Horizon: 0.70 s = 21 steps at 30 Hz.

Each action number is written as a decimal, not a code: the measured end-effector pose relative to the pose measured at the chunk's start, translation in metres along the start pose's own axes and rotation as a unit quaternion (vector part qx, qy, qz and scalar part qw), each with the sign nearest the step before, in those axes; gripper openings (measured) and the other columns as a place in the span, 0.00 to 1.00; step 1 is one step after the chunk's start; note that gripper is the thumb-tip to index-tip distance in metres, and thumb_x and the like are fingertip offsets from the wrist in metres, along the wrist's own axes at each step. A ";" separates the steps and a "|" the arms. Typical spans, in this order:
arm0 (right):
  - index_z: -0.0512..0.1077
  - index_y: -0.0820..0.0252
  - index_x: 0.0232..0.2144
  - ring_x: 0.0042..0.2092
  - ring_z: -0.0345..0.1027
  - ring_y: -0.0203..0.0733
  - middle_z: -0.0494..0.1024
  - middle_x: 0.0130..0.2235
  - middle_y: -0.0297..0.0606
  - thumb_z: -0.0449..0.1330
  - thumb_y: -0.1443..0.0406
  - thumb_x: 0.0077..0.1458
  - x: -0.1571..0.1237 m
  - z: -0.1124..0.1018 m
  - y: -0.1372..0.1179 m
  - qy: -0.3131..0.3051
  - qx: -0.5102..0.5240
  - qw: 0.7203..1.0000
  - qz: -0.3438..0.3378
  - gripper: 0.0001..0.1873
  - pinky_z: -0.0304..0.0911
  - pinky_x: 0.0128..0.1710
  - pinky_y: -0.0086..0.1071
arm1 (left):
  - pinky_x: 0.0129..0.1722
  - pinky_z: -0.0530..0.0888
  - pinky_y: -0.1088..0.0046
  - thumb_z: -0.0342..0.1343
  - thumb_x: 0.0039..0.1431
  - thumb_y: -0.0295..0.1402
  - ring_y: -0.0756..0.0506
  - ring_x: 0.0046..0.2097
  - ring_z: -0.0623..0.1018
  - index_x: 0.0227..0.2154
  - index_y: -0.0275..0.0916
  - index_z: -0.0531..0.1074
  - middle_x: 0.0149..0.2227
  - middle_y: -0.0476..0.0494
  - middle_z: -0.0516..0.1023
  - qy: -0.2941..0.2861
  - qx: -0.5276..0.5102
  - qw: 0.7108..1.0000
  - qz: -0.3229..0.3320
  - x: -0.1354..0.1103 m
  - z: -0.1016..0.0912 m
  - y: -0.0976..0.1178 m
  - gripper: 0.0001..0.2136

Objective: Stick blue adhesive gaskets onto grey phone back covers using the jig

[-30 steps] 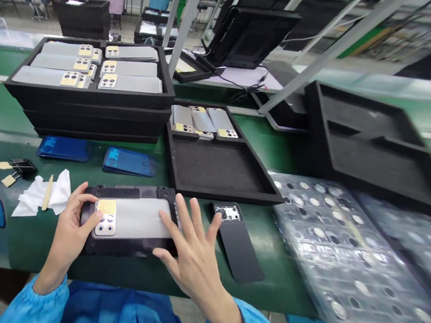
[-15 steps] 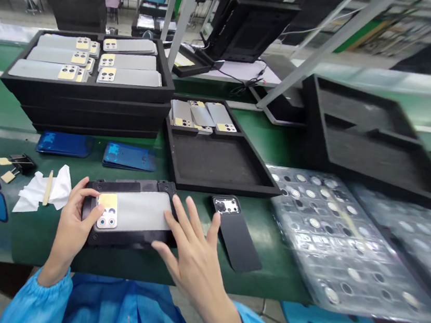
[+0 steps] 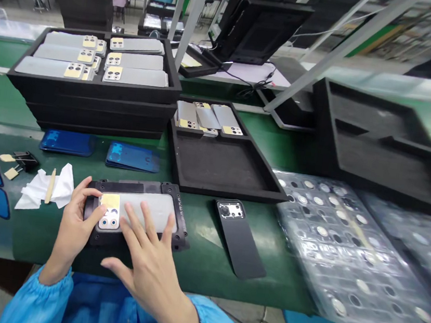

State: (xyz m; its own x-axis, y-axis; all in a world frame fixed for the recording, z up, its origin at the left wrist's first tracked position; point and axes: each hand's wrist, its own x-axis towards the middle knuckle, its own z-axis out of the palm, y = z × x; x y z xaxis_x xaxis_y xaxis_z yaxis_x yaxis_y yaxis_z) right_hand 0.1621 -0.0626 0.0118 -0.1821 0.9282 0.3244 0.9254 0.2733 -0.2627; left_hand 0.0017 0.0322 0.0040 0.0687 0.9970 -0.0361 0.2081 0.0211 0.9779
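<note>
Blue sleeves (image 3: 37,302) run off the bottom edge of the head view, so your arms show only from the cuffs up. The clear blister tray (image 3: 347,240) on your right is smeared by blur, and its small round parts are hard to make out. Your right hand (image 3: 149,268) covers much of the silver back cover (image 3: 160,208), and your left hand (image 3: 74,225) hides the left end of the black jig (image 3: 179,222). Your left hand clasps that end, fingers curled round it and thumb laid on the cover's camera corner. Your right hand lies flat, palm down, fingers straight and spread, gripping nothing. Its fingertips rest on the cover and its thumb points left over the jig's near edge. The cover sits in the jig, long side across you, on the green bench (image 3: 207,255) near its front edge. It is matt silver, with a yellow film and round lens holes at its left end. A dark back cover (image 3: 240,243) lies apart to the right, and a white wipe (image 3: 39,189) just to the left.
</note>
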 end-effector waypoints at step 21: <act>0.79 0.59 0.48 0.73 0.42 0.69 0.61 0.70 0.50 0.52 0.57 0.70 0.019 -0.010 0.066 0.050 0.088 0.980 0.171 0.18 0.32 0.64 0.80 | 0.66 0.61 0.50 0.67 0.50 0.43 0.31 0.68 0.64 0.37 0.42 0.74 0.69 0.33 0.61 0.009 0.015 1.000 0.005 0.004 -0.005 -0.010 0.15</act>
State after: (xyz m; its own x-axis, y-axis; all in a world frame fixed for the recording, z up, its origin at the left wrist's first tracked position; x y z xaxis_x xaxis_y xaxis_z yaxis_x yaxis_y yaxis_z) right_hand 0.2235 -0.0299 0.0100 0.1695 0.9464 0.2749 0.8540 -0.0018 -0.5203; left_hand -0.0051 0.0367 -0.0053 0.0542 0.9983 -0.0229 0.2375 0.0094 0.9714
